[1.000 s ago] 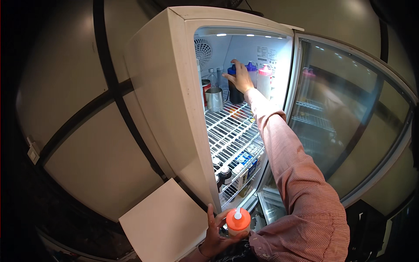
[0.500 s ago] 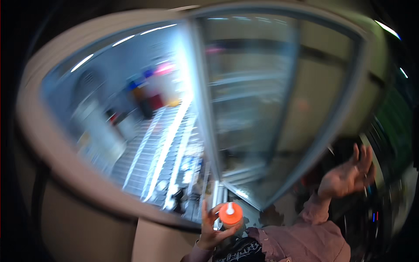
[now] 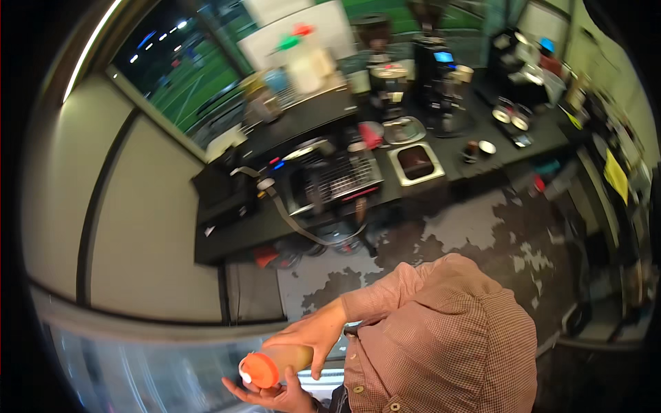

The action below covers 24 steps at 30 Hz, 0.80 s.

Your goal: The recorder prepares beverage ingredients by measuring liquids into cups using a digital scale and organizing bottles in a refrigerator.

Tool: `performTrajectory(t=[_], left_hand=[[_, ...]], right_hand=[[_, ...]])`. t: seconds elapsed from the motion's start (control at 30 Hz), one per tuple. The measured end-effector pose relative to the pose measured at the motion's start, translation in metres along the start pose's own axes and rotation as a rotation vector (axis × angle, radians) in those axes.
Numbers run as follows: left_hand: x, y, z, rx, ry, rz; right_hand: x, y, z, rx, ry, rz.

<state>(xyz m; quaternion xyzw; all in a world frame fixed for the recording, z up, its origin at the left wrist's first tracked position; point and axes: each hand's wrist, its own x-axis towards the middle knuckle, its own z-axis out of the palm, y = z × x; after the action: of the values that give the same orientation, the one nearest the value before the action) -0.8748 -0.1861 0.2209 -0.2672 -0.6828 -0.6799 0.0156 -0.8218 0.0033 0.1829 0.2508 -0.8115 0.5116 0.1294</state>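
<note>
A bottle point(image 3: 292, 356) with an orange screw cap, a white spout and yellowish contents is tilted at the lower left, in front of my body. My left hand point(image 3: 282, 398) cups it from below near the cap, thumb against its side and some fingers stretched out past it. Over the bottle's body lies my right hand point(image 3: 318, 333), its thumb on the near side and its fingers on the far side. Part of the bottle is hidden behind the hands.
Behind the bottle is a bluish glass surface point(image 3: 151, 368). Across the floor, a dark counter point(image 3: 475, 155) carries an espresso machine point(image 3: 337, 175), coffee grinders point(image 3: 437, 89), a small steel sink point(image 3: 415, 165) and cups point(image 3: 487, 147). A grey hose point(image 3: 289, 219) hangs over the counter's front.
My view has swung from the lit, open-doored fridge to the counter. My right hand, earlier raised and free at the right, is now on the bottle that my left hand was holding.
</note>
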Motion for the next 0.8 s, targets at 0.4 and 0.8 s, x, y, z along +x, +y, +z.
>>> performTrajectory(t=[0.4,0.8], left_hand=[[-0.119,0.072,0.325,-0.264,-1.099,0.578],[-0.337,0.091,0.648,-0.623,-1.856,0.605]], right_hand=[[-0.403,-0.168,-0.081,-0.381,0.839,0.604],[-0.622,-0.286,-0.051,-0.498,1.681,0.982]])
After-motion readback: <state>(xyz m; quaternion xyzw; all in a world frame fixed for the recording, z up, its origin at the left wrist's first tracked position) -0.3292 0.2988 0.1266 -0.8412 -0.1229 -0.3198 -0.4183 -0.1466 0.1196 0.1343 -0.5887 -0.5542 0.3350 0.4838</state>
